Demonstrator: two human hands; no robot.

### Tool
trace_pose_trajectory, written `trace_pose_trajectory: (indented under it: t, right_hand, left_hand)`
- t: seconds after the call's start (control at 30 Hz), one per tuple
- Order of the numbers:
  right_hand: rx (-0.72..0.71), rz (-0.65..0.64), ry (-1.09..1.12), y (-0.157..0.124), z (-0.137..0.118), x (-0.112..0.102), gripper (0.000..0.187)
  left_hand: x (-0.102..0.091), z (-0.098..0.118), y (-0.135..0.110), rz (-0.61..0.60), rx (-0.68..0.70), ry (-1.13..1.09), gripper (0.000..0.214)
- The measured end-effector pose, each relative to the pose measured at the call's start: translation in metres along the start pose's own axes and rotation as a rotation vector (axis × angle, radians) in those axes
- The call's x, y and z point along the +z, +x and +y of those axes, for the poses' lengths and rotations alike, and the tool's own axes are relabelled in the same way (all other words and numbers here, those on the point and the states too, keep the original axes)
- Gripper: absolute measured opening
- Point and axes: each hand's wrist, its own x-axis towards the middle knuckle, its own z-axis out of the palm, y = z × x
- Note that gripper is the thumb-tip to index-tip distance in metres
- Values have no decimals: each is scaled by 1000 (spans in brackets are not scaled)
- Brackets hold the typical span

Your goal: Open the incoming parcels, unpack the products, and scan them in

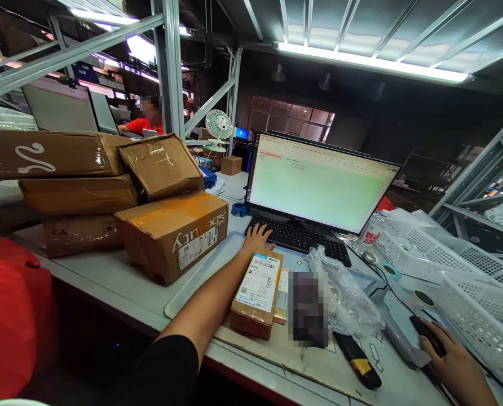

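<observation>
My left hand (pixel 257 237) reaches forward and rests with spread fingers on the left end of the black keyboard (pixel 302 238), below the lit monitor (pixel 319 183). A small cardboard parcel with a white shipping label (pixel 256 293) lies just beside my left forearm. My right hand (pixel 454 361) is at the lower right, fingers curled over a black handheld device (pixel 427 334) that sits on a grey base. A black and yellow utility knife (pixel 358 359) lies between the two hands, near the table's front edge.
Stacked taped cardboard boxes (pixel 173 234) fill the table's left side. Crumpled clear plastic (pixel 344 293) lies by the keyboard, a mouse (pixel 369 257) behind it. White mesh baskets (pixel 471 282) crowd the right. Another person in red (pixel 148 121) sits far behind the metal shelving.
</observation>
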Motion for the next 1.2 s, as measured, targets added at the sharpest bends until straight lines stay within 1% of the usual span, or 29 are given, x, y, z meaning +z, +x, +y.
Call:
trace_pose_trajectory:
  t: [0.2,0.37,0.5,0.7,0.9,1.03,1.2]
  right_hand:
    - [-5,9,-4,-1,0,1,68]
    - [5,-12,-13,0,0,-1,71]
    - [23,-25,-20,1,-3,-3,69]
    - [16,-12,-8,0,-7,-4,71]
    - [31,-16,-26,0,-3,-2,71]
    - [8,-8,-12,0,-1,0,72]
    - [23,-17,-21,-1,-2,0,71]
  left_hand:
    - [-1,0,0,-9,0,1,66]
    - [-1,-1,0,-19,2,-2,68]
    - [1,-2,1,-17,4,-8,66]
    - [0,-2,0,-7,7,-10,65]
    - [-2,0,-1,-17,-2,-9,67]
    - [-2,0,-1,-17,-4,-5,67]
    - [-2,0,-1,-19,-3,-2,66]
